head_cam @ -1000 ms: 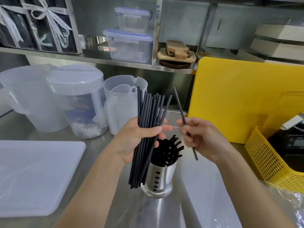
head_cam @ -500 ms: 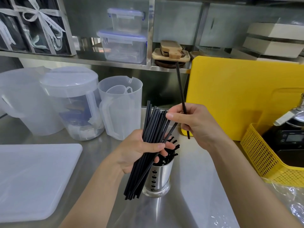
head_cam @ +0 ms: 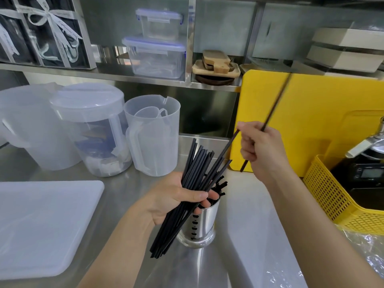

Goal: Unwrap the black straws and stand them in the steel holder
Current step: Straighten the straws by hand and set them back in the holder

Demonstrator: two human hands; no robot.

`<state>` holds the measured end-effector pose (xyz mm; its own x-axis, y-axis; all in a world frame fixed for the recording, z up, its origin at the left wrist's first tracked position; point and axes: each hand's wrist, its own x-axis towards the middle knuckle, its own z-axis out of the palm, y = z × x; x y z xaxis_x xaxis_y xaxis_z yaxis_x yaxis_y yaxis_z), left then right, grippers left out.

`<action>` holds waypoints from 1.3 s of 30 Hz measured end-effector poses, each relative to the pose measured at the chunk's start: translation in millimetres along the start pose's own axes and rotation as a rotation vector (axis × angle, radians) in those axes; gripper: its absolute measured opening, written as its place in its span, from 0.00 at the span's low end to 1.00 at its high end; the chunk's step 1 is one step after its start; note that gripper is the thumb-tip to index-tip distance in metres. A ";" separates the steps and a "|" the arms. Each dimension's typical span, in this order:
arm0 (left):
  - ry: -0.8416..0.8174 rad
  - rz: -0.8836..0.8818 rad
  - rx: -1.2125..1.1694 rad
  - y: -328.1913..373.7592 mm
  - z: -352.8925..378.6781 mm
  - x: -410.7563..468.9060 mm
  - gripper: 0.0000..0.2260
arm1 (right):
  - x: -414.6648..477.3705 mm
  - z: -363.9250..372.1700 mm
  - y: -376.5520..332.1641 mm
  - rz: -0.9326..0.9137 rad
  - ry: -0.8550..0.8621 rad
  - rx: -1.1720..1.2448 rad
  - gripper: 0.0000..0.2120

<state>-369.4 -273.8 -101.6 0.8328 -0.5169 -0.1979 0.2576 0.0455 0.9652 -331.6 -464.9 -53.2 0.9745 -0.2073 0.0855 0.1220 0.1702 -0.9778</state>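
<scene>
After the right hand (head_cam: 262, 151) drew its pinched straw (head_cam: 276, 101) off the bundle (head_cam: 198, 165) (left hand (head_cam: 173, 197) clasping), placement in the holder (head_cam: 205, 225) beneath apparently remained.

Legible text: none.
Item: white ribbon (head_cam: 56, 28) tied round the dark boxes (head_cam: 22, 40), far up and left of the left hand (head_cam: 172, 196). It carries faint print, too small to read.
Item: black device (head_cam: 365, 173) in the yellow basket (head_cam: 324, 194), right of the right hand (head_cam: 264, 150). Its small display is blurred, with no digits readable.
</scene>
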 end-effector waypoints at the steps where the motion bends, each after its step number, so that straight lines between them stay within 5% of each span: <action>1: 0.003 -0.017 0.011 -2.3 -3.5 -1.8 0.09 | 2.3 -3.1 -2.0 -0.010 0.065 0.050 0.11; 5: 0.061 -0.046 -0.007 -9.4 -17.1 -10.4 0.11 | 9.5 -18.8 -8.0 -0.090 0.265 0.281 0.08; 8: 0.145 0.034 -0.236 -9.7 -22.6 -11.3 0.09 | 5.4 -20.4 -7.3 -0.147 0.271 0.349 0.08; 11: 0.108 0.136 -0.530 -2.7 -20.1 -6.6 0.19 | -7.4 -9.4 4.8 -0.117 0.146 0.299 0.10; 15: 0.186 0.226 -0.691 16.1 -7.6 2.8 0.07 | -21.5 1.3 27.1 0.008 -0.171 0.207 0.10; 24: 0.158 0.277 -0.630 27.0 -10.3 8.2 0.09 | -31.3 -6.0 42.6 0.224 -0.675 -0.010 0.05; 30: 0.005 0.190 -0.359 16.3 -7.3 6.0 0.08 | -23.8 7.7 33.0 0.182 -0.409 -0.168 0.12; 35: -0.196 0.158 -0.329 10.3 3.8 4.0 0.10 | -24.5 18.1 28.6 0.344 -0.601 -0.060 0.21; 39: -0.099 0.096 -0.268 8.0 7.4 3.9 0.07 | -23.0 22.4 35.5 0.361 -0.527 0.046 0.18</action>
<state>-367.7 -281.8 -93.4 0.8112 -0.5795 -0.0781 0.3114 0.3151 0.8965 -345.5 -432.6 -85.6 0.9162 0.3701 -0.1535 -0.2342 0.1840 -0.9546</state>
